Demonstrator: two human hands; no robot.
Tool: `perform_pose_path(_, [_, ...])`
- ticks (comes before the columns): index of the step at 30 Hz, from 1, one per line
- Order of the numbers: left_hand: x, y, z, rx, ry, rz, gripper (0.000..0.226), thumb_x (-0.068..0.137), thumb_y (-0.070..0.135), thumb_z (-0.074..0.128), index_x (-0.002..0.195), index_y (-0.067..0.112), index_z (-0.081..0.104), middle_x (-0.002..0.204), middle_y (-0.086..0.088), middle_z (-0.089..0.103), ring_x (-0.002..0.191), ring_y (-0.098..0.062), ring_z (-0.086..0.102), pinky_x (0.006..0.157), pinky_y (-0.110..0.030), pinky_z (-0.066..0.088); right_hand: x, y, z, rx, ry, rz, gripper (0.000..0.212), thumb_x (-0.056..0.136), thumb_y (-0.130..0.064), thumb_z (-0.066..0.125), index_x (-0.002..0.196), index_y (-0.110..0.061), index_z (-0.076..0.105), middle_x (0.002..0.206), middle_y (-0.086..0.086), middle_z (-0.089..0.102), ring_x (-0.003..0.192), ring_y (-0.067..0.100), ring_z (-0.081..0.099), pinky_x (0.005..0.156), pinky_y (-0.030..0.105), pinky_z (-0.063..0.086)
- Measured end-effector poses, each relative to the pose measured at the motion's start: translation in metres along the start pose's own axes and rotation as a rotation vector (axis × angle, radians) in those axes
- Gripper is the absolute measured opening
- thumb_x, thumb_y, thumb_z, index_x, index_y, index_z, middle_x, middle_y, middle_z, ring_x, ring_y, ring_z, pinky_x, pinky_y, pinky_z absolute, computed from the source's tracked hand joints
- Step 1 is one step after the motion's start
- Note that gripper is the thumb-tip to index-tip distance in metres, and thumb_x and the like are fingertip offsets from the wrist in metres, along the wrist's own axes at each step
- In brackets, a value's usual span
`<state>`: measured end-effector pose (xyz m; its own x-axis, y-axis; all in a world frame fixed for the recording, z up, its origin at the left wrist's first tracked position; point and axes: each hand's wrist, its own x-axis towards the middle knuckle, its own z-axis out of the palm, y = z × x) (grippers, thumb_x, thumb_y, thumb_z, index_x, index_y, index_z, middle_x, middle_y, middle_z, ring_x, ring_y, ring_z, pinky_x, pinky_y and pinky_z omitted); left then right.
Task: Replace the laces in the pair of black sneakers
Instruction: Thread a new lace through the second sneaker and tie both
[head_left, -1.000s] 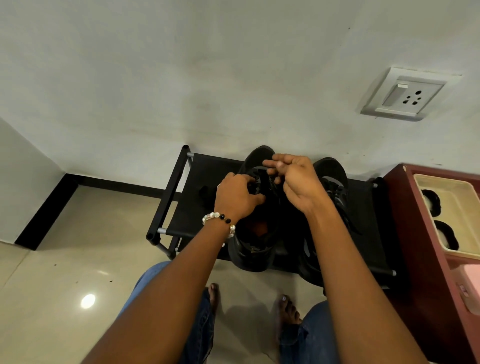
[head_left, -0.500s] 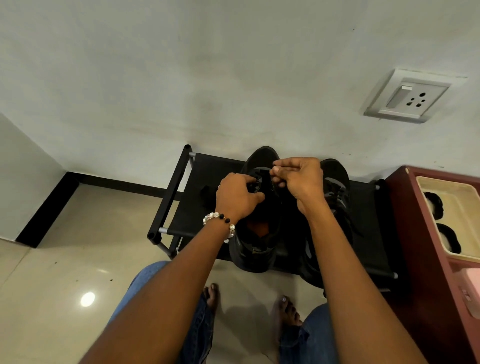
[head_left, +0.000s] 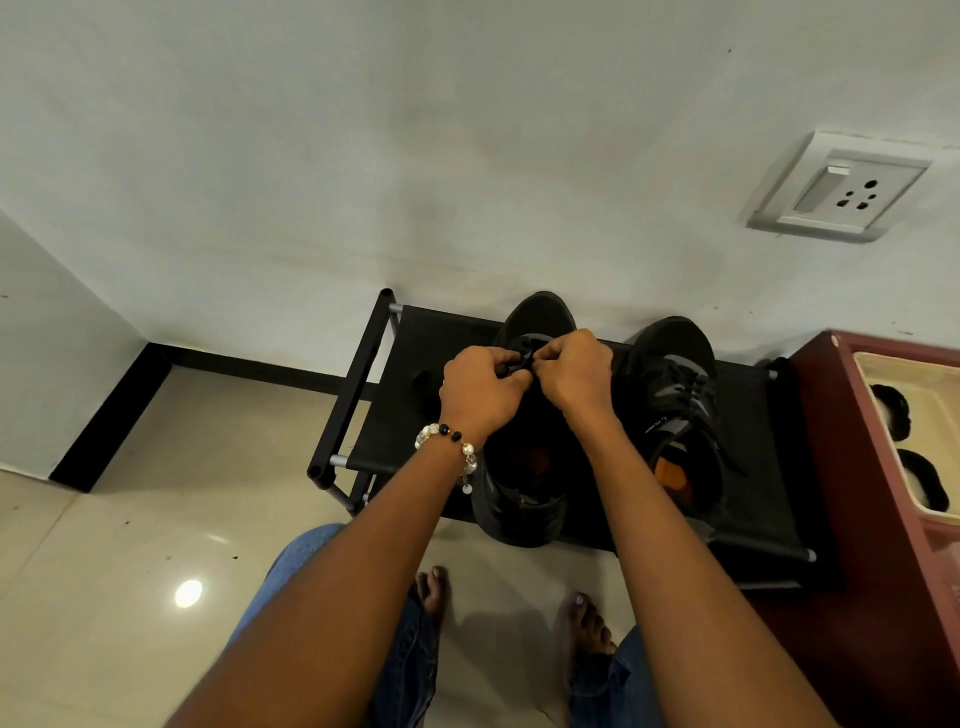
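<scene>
Two black sneakers stand side by side on a low black shoe rack (head_left: 415, 338), toes toward the wall. Over the lace area of the left sneaker (head_left: 524, 499) my two hands meet. My left hand (head_left: 480, 387), with a bead bracelet at the wrist, is closed on the black lace (head_left: 523, 358) near the toe end. My right hand (head_left: 576, 374) pinches the same lace from the right side. The lace is mostly hidden by my fingers. The right sneaker (head_left: 675, 405) stands untouched, with grey-black laces and an orange insole showing.
A white wall with a switch-and-socket plate (head_left: 839, 189) rises behind the rack. A dark red cabinet (head_left: 852, 467) with a beige tray (head_left: 878, 374) holding dark items stands at the right. Glossy floor tiles (head_left: 130, 571) lie at the left. My bare feet and jeans are below.
My right hand has closed and shifted left to meet my left hand over the left sneaker's lace, uncovering the right sneaker. My left hand has barely moved.
</scene>
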<state>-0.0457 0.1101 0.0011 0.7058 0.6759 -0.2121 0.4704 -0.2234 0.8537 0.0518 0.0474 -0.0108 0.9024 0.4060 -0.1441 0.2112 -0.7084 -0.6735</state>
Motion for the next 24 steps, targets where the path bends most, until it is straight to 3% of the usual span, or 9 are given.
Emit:
perform_pose_path(3, [0.002,-0.001,-0.002,-0.030,-0.032,-0.027,0.036,0.085,0.018,0.070,0.121,0.017,0.067,0.098,0.001,0.067,0.093,-0.017,0.067,0.084,-0.039,0.057,-0.001,0.003,-0.004,0.204,-0.003,0.104,0.009,0.087,-0.004,0.067,0.083,-0.006,0.075,0.084,0.005,0.070,0.081,0.012,0.064,0.077,0.029,0.055])
perform_pose_path(7, [0.003,-0.001,-0.003,-0.022,-0.057,-0.026,0.042,0.083,0.018,0.073,0.124,0.020,0.064,0.110,-0.001,0.067,0.099,-0.016,0.064,0.088,-0.038,0.056,0.000,0.004,-0.007,0.334,-0.028,0.164,0.008,0.085,0.000,0.068,0.082,-0.003,0.075,0.071,-0.004,0.065,0.069,0.001,0.058,0.063,0.016,0.047])
perform_pose_path(11, [0.005,-0.001,-0.010,-0.008,-0.170,-0.024,0.049,0.084,0.022,0.073,0.130,0.021,0.060,0.117,0.001,0.062,0.098,-0.010,0.060,0.083,-0.021,0.052,0.001,0.006,-0.002,0.391,-0.031,0.220,0.015,0.083,-0.002,0.072,0.072,-0.013,0.074,0.070,-0.003,0.068,0.076,0.008,0.064,0.074,0.026,0.054])
perform_pose_path(14, [0.008,0.001,-0.016,-0.041,-0.236,-0.047,0.037,0.091,0.033,0.065,0.126,0.021,0.064,0.112,0.002,0.064,0.096,-0.008,0.059,0.076,-0.016,0.048,0.006,0.011,0.002,0.443,-0.068,0.250,0.020,0.080,0.001,0.072,0.067,-0.014,0.074,0.074,0.006,0.073,0.082,0.020,0.070,0.080,0.040,0.060])
perform_pose_path(18, [0.016,-0.002,-0.011,0.081,-0.101,-0.016,0.025,0.098,0.028,0.055,0.117,0.022,0.070,0.108,-0.002,0.068,0.097,-0.017,0.063,0.089,-0.036,0.054,0.011,0.013,0.007,0.441,-0.069,0.263,0.024,0.081,0.001,0.071,0.061,-0.012,0.070,0.072,0.009,0.070,0.083,0.024,0.069,0.084,0.047,0.058])
perform_pose_path(21, [0.020,-0.003,-0.005,0.250,0.008,0.059,0.022,0.096,0.024,0.059,0.113,0.027,0.071,0.115,0.002,0.068,0.106,-0.015,0.062,0.091,-0.031,0.052,0.010,0.011,0.011,0.387,-0.026,0.260,0.024,0.083,-0.010,0.072,0.061,-0.017,0.067,0.072,0.000,0.067,0.090,0.023,0.065,0.093,0.053,0.050])
perform_pose_path(24, [0.022,-0.006,-0.001,0.258,0.087,0.081,0.019,0.092,0.025,0.064,0.108,0.028,0.074,0.110,0.004,0.071,0.103,-0.013,0.064,0.087,-0.027,0.052,0.005,0.008,0.010,0.313,-0.002,0.257,0.016,0.087,-0.019,0.072,0.071,-0.020,0.070,0.081,-0.004,0.066,0.105,0.021,0.059,0.100,0.051,0.038])
